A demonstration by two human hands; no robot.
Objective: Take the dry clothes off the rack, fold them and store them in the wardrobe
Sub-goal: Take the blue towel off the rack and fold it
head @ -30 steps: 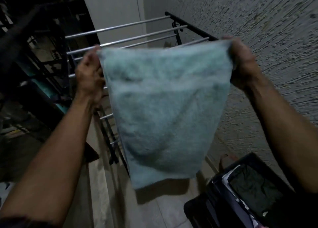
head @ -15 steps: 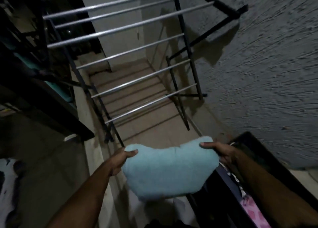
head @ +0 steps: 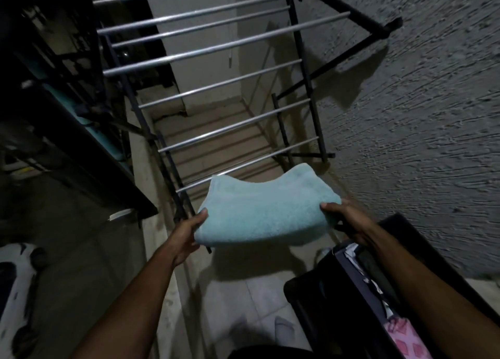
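The left hand point(head: 186, 235) is curled round the left end of the folded light-blue towel point(head: 266, 212), thumb seen on top at the near-left corner, the other fingers hidden beneath. The right hand point(head: 345, 218) grips the right end the same way, thumb laid over the upper face, remaining fingers not visible under the cloth. The towel is held in the air between the two hands, folded into a thick pad, its long axis running left to right across the view and sagging a little in the middle, with the far edge humped upward. It is carried low, in front of the lowest rails of the drying rack point(head: 232, 126), which is seen bare of clothes. A dark basket point(head: 311, 296) stands on the tiled floor at the lower right, with patterned and pink garments point(head: 405, 337) already lying inside; its open top lies right of and nearer than the towel, directly below the right forearm. The right hand is judged the nearer one to the basket, so the drop is likely to be led by that end, with the towel swung rightward and lowered. The rough wall point(head: 433, 115) is close on that side.
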